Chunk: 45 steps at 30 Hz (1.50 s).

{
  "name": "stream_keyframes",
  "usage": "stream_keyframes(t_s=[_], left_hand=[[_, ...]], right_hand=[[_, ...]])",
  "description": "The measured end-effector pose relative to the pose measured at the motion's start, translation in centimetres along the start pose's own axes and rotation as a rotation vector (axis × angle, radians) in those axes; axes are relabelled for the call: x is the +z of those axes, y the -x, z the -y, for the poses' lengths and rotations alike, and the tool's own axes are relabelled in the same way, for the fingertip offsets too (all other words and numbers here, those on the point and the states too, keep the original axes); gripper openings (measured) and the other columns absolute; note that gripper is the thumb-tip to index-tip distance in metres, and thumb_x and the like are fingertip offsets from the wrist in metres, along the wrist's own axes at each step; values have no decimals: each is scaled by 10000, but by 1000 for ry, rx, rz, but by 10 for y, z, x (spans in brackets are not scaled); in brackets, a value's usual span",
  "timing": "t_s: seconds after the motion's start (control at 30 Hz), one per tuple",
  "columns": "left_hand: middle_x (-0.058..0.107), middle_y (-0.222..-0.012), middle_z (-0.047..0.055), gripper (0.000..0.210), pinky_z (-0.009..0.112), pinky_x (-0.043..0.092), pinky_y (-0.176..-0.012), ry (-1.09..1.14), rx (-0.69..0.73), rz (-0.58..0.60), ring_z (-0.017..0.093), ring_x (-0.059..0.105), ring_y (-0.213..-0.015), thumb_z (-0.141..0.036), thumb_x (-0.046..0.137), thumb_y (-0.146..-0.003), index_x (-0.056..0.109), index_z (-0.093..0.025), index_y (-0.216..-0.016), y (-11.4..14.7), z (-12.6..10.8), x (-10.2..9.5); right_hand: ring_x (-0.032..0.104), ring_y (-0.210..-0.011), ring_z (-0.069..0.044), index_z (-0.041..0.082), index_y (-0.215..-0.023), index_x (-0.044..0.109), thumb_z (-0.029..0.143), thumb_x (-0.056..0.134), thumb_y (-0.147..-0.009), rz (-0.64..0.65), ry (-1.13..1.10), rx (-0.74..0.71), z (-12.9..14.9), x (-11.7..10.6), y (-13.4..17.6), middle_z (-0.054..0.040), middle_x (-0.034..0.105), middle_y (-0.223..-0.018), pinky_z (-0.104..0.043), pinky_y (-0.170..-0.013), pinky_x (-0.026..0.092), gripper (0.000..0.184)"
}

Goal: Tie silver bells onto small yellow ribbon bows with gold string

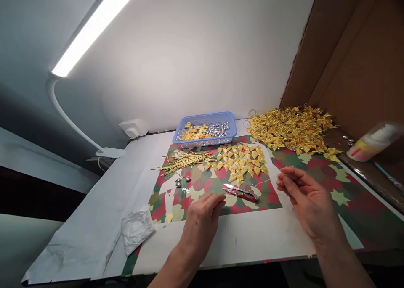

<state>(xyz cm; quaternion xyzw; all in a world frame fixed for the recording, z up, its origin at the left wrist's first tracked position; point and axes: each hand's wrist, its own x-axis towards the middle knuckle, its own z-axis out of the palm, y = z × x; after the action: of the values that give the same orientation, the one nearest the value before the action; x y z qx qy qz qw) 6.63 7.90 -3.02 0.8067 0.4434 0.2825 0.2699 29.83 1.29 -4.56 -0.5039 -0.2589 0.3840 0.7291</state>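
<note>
A thin gold cord (260, 183) runs from the pinched fingertips of my right hand (307, 199) across to the left, over a pair of red-handled thread snips (241, 193). Its other end appears to reach my left hand (202, 216), whose thumb and forefinger are pressed together low over the table. The snips lie with their blades pointing left, between the two hands. Just beyond them, rows of small yellow ribbon bows (241, 159) are laid out. To their left is a bundle of cut gold cords (189, 159). Several silver bells (179, 182) sit nearer my left hand.
A blue plastic basket (205, 142) holds bows and silver bells at the back. A large heap of corded bows (290, 128) lies back right, near a pump bottle (372, 143). Crumpled white paper (137, 229) lies front left; a lamp (94, 31) hangs above.
</note>
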Motion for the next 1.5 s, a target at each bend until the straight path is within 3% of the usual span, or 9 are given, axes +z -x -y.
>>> stream_keyframes(t_s=[0.3, 0.43, 0.53, 0.63, 0.73, 0.9, 1.0, 1.17, 1.5], left_hand=[[531, -649, -7, 253, 241, 381, -536, 234, -230, 53, 139, 461, -574, -311, 516, -936, 543, -204, -708, -11, -14, -25], [667, -952, 38, 232, 310, 545, -757, 1015, -517, 190, 187, 628, -914, -383, 674, -869, 603, -208, -735, 0, -26, -37], [642, -822, -18, 228, 285, 550, -792, 1521, -618, 161, 151, 637, -886, -313, 844, -724, 646, -215, -666, 8, -27, -42], [624, -729, -35, 241, 178, 509, -643, 1322, -475, 50, 85, 585, -668, -394, 830, -742, 699, -222, -635, 9, -18, -47], [705, -792, 21, 129, 169, 492, -666, 944, -345, -7, 117, 622, -736, -228, 803, -783, 757, -198, -666, 10, -5, -50], [728, -968, 111, 302, 243, 525, -746, 167, 203, 303, 183, 685, -806, 18, 465, -903, 723, -140, -910, 29, 7, -48], [711, -970, 115, 344, 265, 544, -723, -36, 344, 436, 196, 681, -777, 64, 398, -887, 667, -136, -963, 42, 9, -48], [736, -940, 115, 267, 261, 550, -691, -14, 303, 245, 196, 698, -763, -15, 460, -919, 675, -173, -901, 51, 19, -63], [755, -778, 83, 209, 282, 540, -641, 387, -18, 1, 193, 703, -693, -100, 647, -859, 717, -179, -679, 56, 31, -76]], right_hand=[[443, -441, -42, 278, -881, 635, 364, 721, -871, 121, -266, 20, 25, 2, 15, 64, 507, -587, -152, -439, 389, 122], [434, -480, -49, 257, -892, 631, 387, 704, -881, 136, -183, 102, 13, 7, 21, 51, 480, -584, -153, -466, 367, 150], [411, -499, -48, 246, -895, 621, 441, 683, -890, 145, -87, 205, 3, 17, 29, 47, 465, -591, -152, -487, 347, 204], [400, -513, -47, 238, -885, 617, 467, 677, -890, 141, -9, 232, 3, 28, 38, 48, 447, -596, -153, -497, 337, 237], [425, -510, -62, 244, -874, 619, 442, 658, -906, 171, 1, 160, 14, 33, 43, 39, 456, -595, -168, -487, 363, 204], [500, -538, -99, 288, -878, 618, 370, 669, -902, 255, -138, 142, 39, 54, 52, 26, 493, -615, -194, -459, 380, 100], [505, -588, -105, 280, -850, 610, 392, 681, -892, 221, -188, 197, 47, 80, 60, 30, 462, -608, -189, -480, 365, 139], [432, -515, -92, 278, -819, 620, 408, 653, -910, 331, -172, 143, 46, 110, 64, 39, 426, -551, -202, -479, 374, 162], [463, -505, -98, 286, -853, 637, 322, 623, -933, 387, -113, 100, 38, 118, 68, 19, 452, -582, -200, -454, 406, 89]])
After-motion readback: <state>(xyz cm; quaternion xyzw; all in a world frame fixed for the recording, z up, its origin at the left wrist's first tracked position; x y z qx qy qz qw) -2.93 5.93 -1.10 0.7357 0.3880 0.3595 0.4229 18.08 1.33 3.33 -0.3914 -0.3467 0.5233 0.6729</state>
